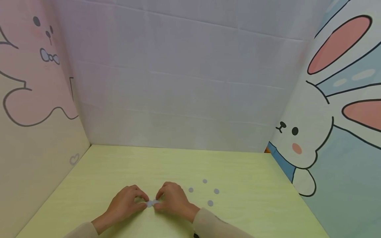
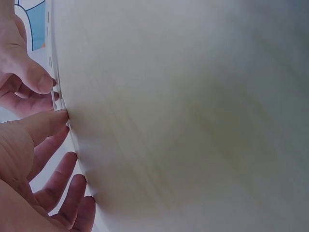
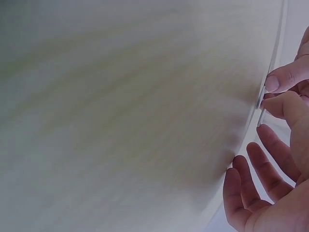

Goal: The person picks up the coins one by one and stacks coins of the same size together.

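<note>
Two small flat grey discs lie side by side on the tabletop between the hands. My left hand (image 1: 126,202) pinches the left grey disc (image 1: 149,204) at its edge between thumb and fingers. From the other side my right hand (image 1: 174,201) pinches the right grey disc (image 1: 155,201), partly covering it. The discs touch or nearly touch; I cannot tell which. In the right wrist view a thin disc edge (image 3: 261,117) shows between the right thumb and forefinger. The left wrist view sees the left hand (image 2: 29,154) low at the tabletop, its other fingertips resting there.
Right of the hands, several loose grey discs lie spread out, among them a near disc (image 1: 210,203) and a far disc (image 1: 204,181). The pale yellow table (image 1: 253,211) meets a white back sheet (image 1: 184,99) and printed side panels. A small dark object (image 1: 195,235) peeks from beneath the right sleeve.
</note>
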Tool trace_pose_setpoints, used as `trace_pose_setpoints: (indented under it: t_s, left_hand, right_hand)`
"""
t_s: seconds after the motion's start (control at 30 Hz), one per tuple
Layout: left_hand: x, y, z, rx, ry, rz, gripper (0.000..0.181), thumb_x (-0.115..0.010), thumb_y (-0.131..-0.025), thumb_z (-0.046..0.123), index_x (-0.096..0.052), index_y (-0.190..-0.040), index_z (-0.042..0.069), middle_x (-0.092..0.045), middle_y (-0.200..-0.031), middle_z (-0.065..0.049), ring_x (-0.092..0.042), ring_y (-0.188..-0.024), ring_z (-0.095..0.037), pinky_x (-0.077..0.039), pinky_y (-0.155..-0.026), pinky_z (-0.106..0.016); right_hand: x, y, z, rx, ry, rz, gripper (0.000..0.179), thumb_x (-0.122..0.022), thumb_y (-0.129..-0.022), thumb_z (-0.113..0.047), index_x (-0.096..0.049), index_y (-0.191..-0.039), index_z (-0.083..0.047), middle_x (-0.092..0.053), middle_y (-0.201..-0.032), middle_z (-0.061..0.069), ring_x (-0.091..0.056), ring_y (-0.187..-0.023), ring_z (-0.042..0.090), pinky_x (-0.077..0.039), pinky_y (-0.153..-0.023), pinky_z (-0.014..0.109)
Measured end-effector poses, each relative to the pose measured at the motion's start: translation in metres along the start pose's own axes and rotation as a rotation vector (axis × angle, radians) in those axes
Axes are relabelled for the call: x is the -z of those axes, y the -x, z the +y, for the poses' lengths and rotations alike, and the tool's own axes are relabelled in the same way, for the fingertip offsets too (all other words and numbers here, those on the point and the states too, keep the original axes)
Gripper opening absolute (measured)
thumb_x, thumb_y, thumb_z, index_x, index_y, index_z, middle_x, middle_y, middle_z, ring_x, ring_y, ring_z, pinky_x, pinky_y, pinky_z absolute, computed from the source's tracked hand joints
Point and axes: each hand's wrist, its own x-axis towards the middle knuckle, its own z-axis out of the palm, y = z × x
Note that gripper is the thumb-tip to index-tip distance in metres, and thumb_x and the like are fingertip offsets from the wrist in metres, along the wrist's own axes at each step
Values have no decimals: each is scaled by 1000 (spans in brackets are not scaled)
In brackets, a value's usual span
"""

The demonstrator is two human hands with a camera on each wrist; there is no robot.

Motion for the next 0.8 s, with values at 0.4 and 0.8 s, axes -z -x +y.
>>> trace_pose_setpoints:
  t_s: [0.4,0.8]
  left_hand:
    - [2,-1,-2,-11,31,8,14,-85,-75,29,-75,-82,36,-62,-88,20,-57,-84,-10,-47,-71,-27]
    - [3,-1,-3,-12,35,-8,14,-84,-76,28,-75,-82,37,-62,-87,21,-59,-86,-10,-47,-72,-27]
  right_hand:
    - [-4,-4,-7,-1,19,-1,9,-83,-72,-28,-80,-78,-22,-63,-73,-17,-48,-68,-5,-38,-60,13]
    - [-8,-7,-10,-15,14,-6,9,-83,-74,-32,-80,-78,-25,-66,-75,-20,-49,-71,-6,-40,-62,14]
